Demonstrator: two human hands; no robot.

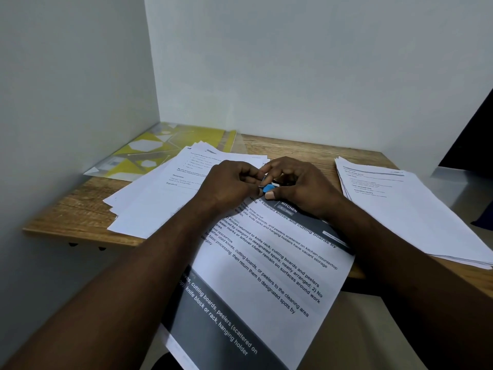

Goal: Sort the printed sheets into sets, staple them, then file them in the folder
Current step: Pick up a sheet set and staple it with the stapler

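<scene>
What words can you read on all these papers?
Front sheet, dark band: "KITCHEN"
Same sheet: "Knives returned to knife rack; cutting boards and peelers"
Same sheet, bottom: "knife block or rack, hanging holder"
Left pile: "Signature"
Right pile: too small to read.

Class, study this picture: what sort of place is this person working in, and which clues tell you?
Probably a small office or study corner: a wooden desk set against plain walls, stacks of printed sheets, and a yellow folder at the back left.
</scene>
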